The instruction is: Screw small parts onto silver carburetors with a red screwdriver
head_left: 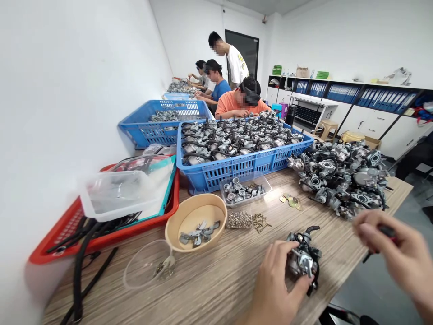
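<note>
The carburetor (306, 257) sits on the table between the left hand's (275, 286) thumb and fingertips, which are spread partway and grip it from the left; they cover part of that side. Well apart to its right, the right hand (395, 253), slightly blurred, has its fingers curled closed around a red-and-black tool (387, 232), raised off the carburetor.

Beneath the left fingers runs a wood-grained tabletop (216, 293). Far beyond both hands are white walls, cabinets (375, 118) with blue binders (343, 92), and co-workers, the nearest in an orange shirt (226, 104).

A heap of carburetors (348, 180) stands just beyond the right fingertips. Past the left fingers lie flat metal discs (291, 201), loose screws (261, 222) and a clear tray (267, 186) of small parts; behind it, a full blue basket (243, 162) partly blocks the orange-shirted co-worker. Left of the fingers stand a yellow bowl (192, 208) and a red tray (42, 253).
</note>
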Demonstrator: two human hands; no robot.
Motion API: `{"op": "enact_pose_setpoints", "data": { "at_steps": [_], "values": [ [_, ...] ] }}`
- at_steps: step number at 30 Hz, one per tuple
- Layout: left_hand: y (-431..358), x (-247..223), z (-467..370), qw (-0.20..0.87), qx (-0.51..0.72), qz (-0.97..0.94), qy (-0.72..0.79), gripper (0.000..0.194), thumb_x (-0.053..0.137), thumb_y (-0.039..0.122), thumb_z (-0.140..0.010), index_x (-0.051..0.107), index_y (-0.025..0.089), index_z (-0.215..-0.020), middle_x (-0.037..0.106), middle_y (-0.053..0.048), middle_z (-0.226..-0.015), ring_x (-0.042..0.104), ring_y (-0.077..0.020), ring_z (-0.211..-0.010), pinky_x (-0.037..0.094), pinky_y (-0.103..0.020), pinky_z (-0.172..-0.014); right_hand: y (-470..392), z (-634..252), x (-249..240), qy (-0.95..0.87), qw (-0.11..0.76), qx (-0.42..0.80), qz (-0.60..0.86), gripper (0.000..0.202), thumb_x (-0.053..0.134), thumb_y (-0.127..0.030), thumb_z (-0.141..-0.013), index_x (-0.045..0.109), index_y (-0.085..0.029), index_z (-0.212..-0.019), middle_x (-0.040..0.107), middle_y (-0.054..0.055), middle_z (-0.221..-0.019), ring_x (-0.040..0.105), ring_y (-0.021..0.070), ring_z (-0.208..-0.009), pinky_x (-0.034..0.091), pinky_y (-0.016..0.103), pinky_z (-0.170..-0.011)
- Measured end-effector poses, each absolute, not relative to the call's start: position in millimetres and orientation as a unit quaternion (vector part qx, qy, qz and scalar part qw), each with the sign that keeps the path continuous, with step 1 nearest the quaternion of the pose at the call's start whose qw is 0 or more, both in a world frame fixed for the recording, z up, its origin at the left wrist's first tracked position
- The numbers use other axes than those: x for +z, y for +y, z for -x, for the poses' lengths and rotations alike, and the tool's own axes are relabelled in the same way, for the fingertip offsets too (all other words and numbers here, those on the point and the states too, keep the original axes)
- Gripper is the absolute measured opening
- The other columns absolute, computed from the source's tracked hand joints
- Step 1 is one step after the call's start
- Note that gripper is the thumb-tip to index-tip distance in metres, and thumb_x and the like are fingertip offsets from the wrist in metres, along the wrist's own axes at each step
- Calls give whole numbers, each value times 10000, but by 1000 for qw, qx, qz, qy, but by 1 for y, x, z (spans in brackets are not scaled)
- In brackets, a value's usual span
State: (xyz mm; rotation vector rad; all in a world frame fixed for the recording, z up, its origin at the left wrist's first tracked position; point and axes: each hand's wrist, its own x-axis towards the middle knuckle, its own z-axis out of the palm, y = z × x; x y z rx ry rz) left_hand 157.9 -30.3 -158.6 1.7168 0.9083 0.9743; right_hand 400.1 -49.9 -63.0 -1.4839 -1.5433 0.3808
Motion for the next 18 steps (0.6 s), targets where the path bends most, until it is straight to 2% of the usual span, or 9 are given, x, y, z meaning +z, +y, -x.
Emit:
{"op": "enact_pose_setpoints", "data": {
  "at_steps": [2,3,5,6,9,12,15,18],
  "values": [
    [-31,-157,-158,464,399,-700,367,484,715,92,-813,629,209,-1275,702,-80,-1167,680,-297,-1097,564,-489,-964,-42,-415,-42,-556,571,148,586,290,822,-510,-868,628,-298,-826,743,85,-844,692,254,-667,539,367,-534],
    [-31,-157,-159,463,400,-701,366,488,714,91,-810,627,206,-1276,702,-83,-1168,680,-297,-1096,566,-489,-962,-37,-420,-35,-535,603,153,572,321,868,-499,-823,616,-308,-878,775,104,-905,755,305,-777,606,439,-650],
    [-31,-157,-159,462,400,-701,367,484,714,94,-806,627,202,-1270,705,-87,-1165,682,-296,-1086,572,-487,-953,-27,-421,-28,-514,624,160,566,416,907,-473,-795,546,-310,-924,812,137,-1034,795,369,-973,629,555,-864],
    [-31,-157,-159,461,400,-701,369,481,714,96,-804,628,202,-1266,708,-88,-1162,684,-295,-1081,575,-485,-950,-22,-418,-29,-517,617,165,570,446,899,-473,-816,502,-310,-939,815,146,-1097,795,375,-1031,623,569,-920],
    [-31,-159,-160,454,401,-705,370,480,716,103,-802,629,207,-1263,720,-87,-1156,689,-296,-1078,581,-484,-952,-6,-400,-49,-558,576,196,563,450,787,-545,-941,407,-319,-1024,802,149,-1215,801,340,-1067,668,487,-851],
    [-31,-161,-160,451,398,-707,371,492,711,107,-805,622,203,-1280,725,-95,-1163,695,-305,-1088,583,-499,-962,10,-377,-77,-625,531,225,526,383,644,-570,-1041,366,-317,-1116,803,143,-1202,807,301,-1037,681,437,-786],
    [-31,-161,-160,445,398,-711,372,540,704,102,-802,609,204,-1323,728,-103,-1175,699,-319,-1090,582,-524,-962,27,-359,-96,-659,511,226,504,344,571,-554,-1084,353,-301,-1167,806,126,-1147,796,261,-1024,664,430,-848],
    [-31,-161,-161,436,402,-717,366,545,702,100,-796,609,203,-1324,729,-105,-1164,703,-319,-1070,587,-521,-943,41,-348,-105,-672,502,236,490,350,531,-583,-1094,373,-286,-1192,801,105,-1070,781,237,-972,648,402,-837]
  ]
}}
